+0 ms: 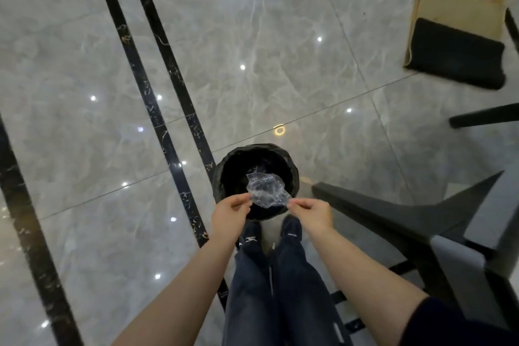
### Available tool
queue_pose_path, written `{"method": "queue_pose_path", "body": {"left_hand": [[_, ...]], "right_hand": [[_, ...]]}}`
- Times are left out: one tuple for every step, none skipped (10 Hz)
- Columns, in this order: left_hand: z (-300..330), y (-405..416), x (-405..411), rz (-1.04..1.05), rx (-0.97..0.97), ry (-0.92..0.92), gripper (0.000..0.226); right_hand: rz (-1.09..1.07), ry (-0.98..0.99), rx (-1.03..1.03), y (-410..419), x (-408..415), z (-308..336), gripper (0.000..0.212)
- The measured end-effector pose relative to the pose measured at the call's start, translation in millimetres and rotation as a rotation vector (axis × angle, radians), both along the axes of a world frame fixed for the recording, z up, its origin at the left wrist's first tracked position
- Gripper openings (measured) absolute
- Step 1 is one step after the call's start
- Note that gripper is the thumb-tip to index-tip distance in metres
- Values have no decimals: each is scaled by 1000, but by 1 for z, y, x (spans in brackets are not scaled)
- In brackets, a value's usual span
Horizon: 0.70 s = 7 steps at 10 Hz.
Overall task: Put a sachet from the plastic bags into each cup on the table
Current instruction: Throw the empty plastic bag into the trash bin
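The person stands over a black-lined bin (256,181) on a glossy tiled floor (280,50), holding a crumpled clear plastic bag (266,189) stretched between both hands directly above the bin's mouth. The left hand (230,212) pinches the bag's left edge between thumb and fingertips, and the right hand (313,215) pinches its right edge the same way. The bag looks empty; no sachet can be made out in it. No cups show from here, and of the surface only a dark corner (421,216) enters at the right, so whether every cup holds a sachet cannot be told. Judging by an emptied bag held over a bin, the filling is probably finished or nearly so, and what is left is to drop this wrapper in.
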<state>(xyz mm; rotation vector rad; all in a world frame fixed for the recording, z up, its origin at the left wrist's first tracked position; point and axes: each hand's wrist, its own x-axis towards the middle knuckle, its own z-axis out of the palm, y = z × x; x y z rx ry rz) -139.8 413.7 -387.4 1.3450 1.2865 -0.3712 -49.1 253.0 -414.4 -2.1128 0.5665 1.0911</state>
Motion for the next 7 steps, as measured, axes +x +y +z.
{"method": "queue_pose_path", "body": {"left_hand": [[-29,4,5,-119,-21,67,32],[-42,13,12,-361,-103,127,49],[-36,22,15,-424,-87,167,48],[-11,30,16,-453,-14,173,29],[33,33,23,-549,44,116,15],[89,32,28,-590,85,31,15],[143,25,36,-608,129,-46,18]], "right_hand": [[-121,168,81,1,8,-24,41],[-93,282,78,-1,15,-30,61],[-40,269,52,-11,19,-13,44],[-86,250,80,-18,18,19,34],[-107,196,89,-21,20,63,22],[-136,151,127,-22,22,117,24],[-154,125,234,-18,26,172,24]]}}
